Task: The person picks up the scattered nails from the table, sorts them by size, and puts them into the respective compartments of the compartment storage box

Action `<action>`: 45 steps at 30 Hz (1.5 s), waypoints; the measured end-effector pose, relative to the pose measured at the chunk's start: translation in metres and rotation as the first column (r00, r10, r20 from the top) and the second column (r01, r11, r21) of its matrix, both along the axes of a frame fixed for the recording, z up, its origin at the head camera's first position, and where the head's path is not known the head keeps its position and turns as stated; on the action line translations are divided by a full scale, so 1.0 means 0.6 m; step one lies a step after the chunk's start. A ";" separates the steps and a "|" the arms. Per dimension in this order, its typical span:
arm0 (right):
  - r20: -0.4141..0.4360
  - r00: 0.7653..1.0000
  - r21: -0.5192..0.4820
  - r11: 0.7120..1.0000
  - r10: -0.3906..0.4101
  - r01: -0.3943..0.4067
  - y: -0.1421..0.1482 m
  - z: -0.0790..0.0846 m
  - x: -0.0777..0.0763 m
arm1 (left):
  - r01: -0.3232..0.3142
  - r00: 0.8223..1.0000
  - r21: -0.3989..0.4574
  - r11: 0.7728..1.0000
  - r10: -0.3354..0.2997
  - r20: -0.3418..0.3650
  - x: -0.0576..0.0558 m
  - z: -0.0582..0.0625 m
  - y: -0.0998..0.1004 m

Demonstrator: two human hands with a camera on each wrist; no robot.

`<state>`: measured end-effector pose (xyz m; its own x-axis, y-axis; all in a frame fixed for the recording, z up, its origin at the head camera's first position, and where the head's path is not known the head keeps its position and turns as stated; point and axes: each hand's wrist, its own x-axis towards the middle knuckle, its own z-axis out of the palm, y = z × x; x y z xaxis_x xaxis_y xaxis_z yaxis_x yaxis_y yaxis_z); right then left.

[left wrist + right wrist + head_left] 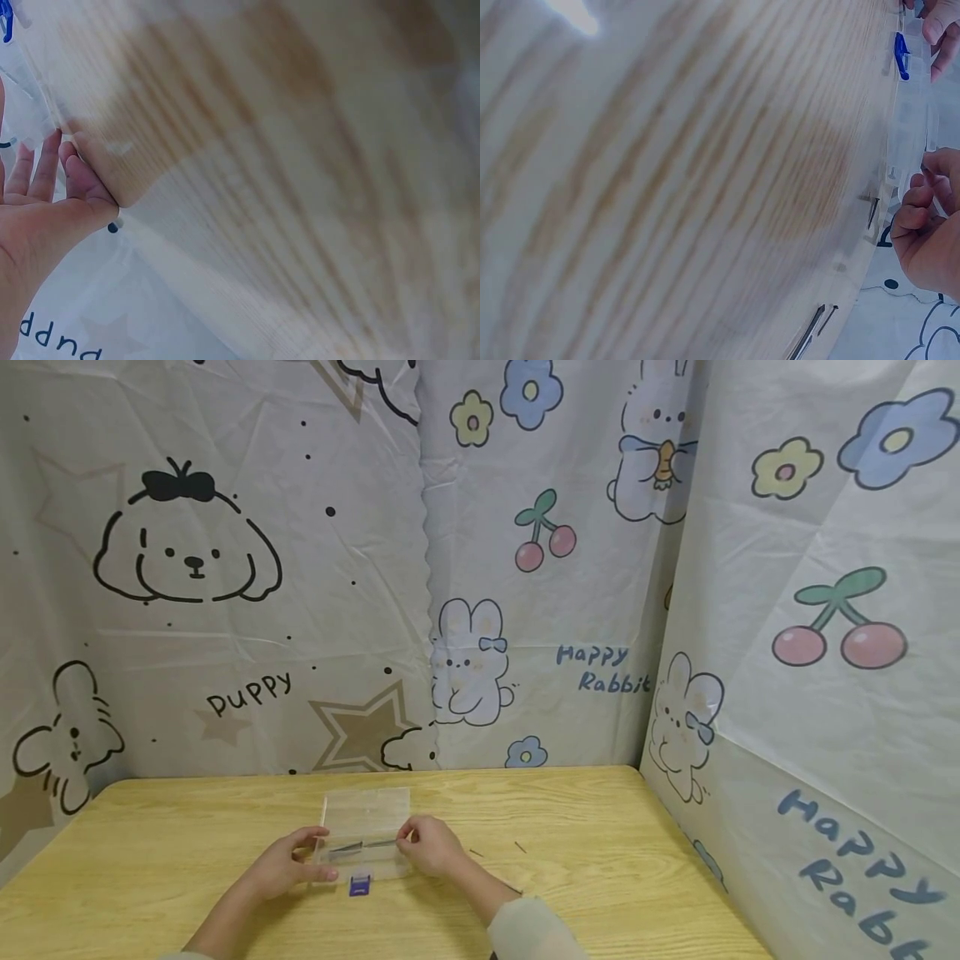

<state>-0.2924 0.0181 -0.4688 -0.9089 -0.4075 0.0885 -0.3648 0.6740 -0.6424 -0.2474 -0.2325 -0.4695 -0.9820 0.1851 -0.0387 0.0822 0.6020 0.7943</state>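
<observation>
A clear plastic box point(367, 810) lies with its lid raised back on the table, a blue latch point(359, 885) at its front. My left hand point(288, 862) holds the box's left side, thumb at the front corner and fingers farther back. Inside the box lie thin grey nails point(345, 849). Over the right part of the box, my right hand point(431, 846) pinches the end of a thin nail point(381, 842) between thumb and fingertips. In the right wrist view the pinched end is mostly hidden by the fingers.
Several loose nails lie on the wooden table point(600, 852) right of the box, including a short nail point(520, 847) and another nail point(873, 213) near the right hand. One lies partly behind the right forearm. Printed cloth point(360, 568) hangs behind and at the right.
</observation>
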 end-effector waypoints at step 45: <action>-0.036 0.999 0.043 0.998 -0.041 0.043 0.089 0.018 -0.012 | 0.014 1.000 0.020 1.000 -0.015 0.020 0.001 0.002 -0.001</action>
